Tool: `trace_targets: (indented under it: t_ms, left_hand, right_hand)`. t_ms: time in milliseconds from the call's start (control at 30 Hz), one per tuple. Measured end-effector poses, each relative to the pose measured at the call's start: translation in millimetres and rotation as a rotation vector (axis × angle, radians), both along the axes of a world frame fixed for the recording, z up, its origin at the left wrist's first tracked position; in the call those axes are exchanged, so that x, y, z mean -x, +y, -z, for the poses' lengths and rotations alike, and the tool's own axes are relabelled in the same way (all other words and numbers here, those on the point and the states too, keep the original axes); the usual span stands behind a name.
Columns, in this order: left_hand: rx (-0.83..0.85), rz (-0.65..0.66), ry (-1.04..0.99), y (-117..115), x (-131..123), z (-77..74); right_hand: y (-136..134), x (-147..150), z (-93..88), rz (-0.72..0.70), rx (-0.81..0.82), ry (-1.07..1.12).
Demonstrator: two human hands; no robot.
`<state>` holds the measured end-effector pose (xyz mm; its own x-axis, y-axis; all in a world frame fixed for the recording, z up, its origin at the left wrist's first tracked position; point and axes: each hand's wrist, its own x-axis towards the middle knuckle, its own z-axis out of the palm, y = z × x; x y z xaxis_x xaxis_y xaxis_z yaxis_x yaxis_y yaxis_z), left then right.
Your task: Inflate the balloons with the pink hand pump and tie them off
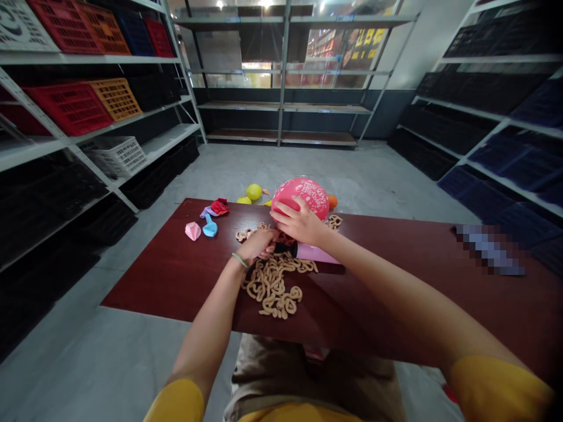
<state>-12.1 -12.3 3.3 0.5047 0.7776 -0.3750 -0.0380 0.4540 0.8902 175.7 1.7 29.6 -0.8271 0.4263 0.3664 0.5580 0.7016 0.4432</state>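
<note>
A pink inflated balloon with white lettering sits on the dark red table. My right hand rests on the balloon's near side, fingers curled against it. My left hand is closed around the balloon's neck where it meets a black-and-pink hand pump lying on the table. A heap of tan balloon clips lies just in front of both hands.
Flat uninflated balloons, pink, blue and red, lie on the table's left. Yellow and orange inflated balloons sit on the floor beyond. Shelves with crates line both sides and the back.
</note>
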Motion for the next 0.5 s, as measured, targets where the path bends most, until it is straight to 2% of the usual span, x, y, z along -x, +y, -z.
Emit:
trace_targets:
  t_ms: [200,400,500]
  left_hand:
    - [-0.074,-0.019,-0.036,-2.2,2.7,-0.7]
    - [-0.235,-0.034,-0.051,-2.3,-0.6,0.5]
    - [-0.262,-0.033,-0.078,-0.8,-0.3,0.5]
  right_hand:
    - [2.5,-10.8,-8.8,0.005,0.017,-0.039]
    - [-1.1,-11.6,-25.5,-0.008,-0.001,-0.065]
    - [-2.4,-10.0,-33.0,-0.01,0.002,-0.086]
